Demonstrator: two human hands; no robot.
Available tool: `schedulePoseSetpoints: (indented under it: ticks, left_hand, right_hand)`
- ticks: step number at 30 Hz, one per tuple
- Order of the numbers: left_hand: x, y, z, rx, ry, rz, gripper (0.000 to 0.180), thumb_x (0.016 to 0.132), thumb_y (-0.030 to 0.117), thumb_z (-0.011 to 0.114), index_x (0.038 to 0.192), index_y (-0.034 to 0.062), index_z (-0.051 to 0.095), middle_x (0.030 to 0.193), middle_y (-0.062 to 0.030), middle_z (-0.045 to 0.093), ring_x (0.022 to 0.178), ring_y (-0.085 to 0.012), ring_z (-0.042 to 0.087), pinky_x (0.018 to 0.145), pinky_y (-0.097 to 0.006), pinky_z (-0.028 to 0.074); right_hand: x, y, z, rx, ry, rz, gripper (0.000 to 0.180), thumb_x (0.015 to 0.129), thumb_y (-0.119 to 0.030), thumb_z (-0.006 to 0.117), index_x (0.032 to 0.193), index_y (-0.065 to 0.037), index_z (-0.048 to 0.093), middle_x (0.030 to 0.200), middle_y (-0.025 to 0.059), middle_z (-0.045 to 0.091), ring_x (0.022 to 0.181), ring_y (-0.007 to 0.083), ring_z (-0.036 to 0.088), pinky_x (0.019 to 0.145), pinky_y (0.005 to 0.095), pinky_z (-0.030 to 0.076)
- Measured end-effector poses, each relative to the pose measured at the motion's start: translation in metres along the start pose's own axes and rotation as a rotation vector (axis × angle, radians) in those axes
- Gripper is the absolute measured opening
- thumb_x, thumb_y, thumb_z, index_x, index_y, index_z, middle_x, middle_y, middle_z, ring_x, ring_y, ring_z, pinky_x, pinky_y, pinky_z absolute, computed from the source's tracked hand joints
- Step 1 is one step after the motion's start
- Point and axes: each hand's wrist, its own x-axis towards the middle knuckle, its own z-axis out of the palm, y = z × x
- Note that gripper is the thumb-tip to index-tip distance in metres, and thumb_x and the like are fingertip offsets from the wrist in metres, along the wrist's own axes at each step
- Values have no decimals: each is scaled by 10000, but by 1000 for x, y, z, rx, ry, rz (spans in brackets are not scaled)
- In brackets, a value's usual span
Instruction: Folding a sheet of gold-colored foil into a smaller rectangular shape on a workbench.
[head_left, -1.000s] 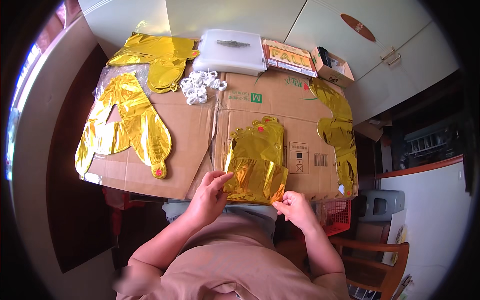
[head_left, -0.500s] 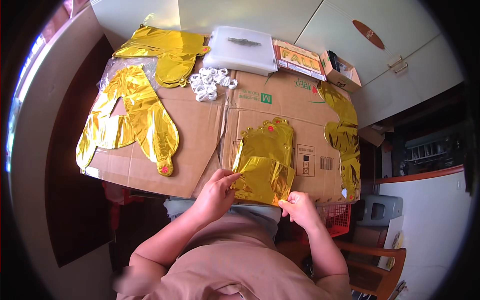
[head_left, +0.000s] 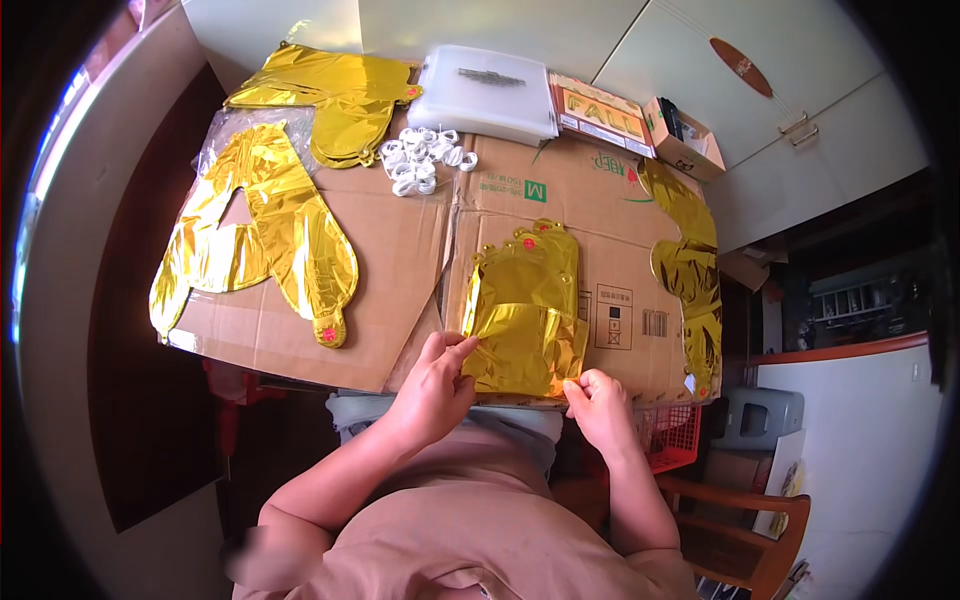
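Note:
A folded gold foil balloon [head_left: 525, 335] lies on the cardboard near its front edge, its lower part doubled over in a flap. Tabs and a small red mark show at its far end. My left hand [head_left: 437, 385] pinches its left edge at the fold, the other fingers curled under. At its near right corner, my right hand [head_left: 597, 397] grips the foil between thumb and forefinger. To the left is a flat gold letter-A foil balloon [head_left: 300, 240]. Another gold foil balloon [head_left: 350, 95] rests behind it, and a wavy gold one [head_left: 685, 265] runs along the right edge.
Flattened cardboard [head_left: 390, 240] covers the table. White ribbon rolls [head_left: 425, 160] sit near a translucent plastic case [head_left: 480, 100]. Printed packs [head_left: 605, 115] and a small open box [head_left: 690, 145] stand at the back right. A wooden chair [head_left: 740, 510] is beside me.
The folded balloon has shifted slightly away from me and lies flatter at its near edge. My right hand has moved a little farther forward with its corner; the left keeps its hold.

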Motion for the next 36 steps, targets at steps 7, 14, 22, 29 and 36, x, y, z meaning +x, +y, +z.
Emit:
schedulePoseSetpoints:
  ticks: [7, 14, 22, 29, 36]
  left_hand:
    - [-1, 3, 0, 354, 187, 256, 516, 832, -6, 675, 1335, 31, 569, 1256, -193, 536, 1043, -364, 607, 922, -458, 507]
    - [13, -15, 1, 458, 37, 648, 499, 808, -14, 660, 1304, 12, 604, 1312, -187, 566, 1303, -374, 514, 1094, -480, 433]
    - [20, -25, 8, 606, 40, 531, 499, 828, 29, 642, 1320, -23, 576, 1384, -211, 545, 1347, -390, 485, 1148, -505, 373]
    - [16, -29, 12, 700, 49, 457, 561, 836, 94, 681, 1374, 26, 540, 1423, -193, 513, 1383, -383, 442, 1168, -544, 324]
    - [23, -2, 14, 517, -86, 616, 457, 819, 26, 666, 1274, 58, 628, 1352, -167, 565, 1322, -384, 512, 1139, -548, 367]
  right_hand:
    - [6, -14, -10, 53, -152, -38, 254, 951, -210, 667, 807, -1, 649, 623, 104, 681, 555, 176, 650, 550, 346, 496]
    - [15, -14, -14, 168, -282, 4, 244, 948, -199, 672, 803, -3, 666, 620, 63, 685, 540, 90, 578, 525, 294, 455]
    - [17, -12, -14, 144, -252, -1, 249, 948, -217, 670, 813, -8, 663, 631, 84, 687, 537, 128, 611, 523, 329, 471]
    - [16, -13, 2, -121, 129, -237, 251, 956, -270, 658, 889, -30, 627, 746, 162, 697, 686, 351, 693, 632, 467, 537]
    - [16, -12, 12, -194, 269, -320, 176, 932, -202, 657, 888, -58, 565, 785, 151, 683, 718, 372, 676, 660, 487, 533]
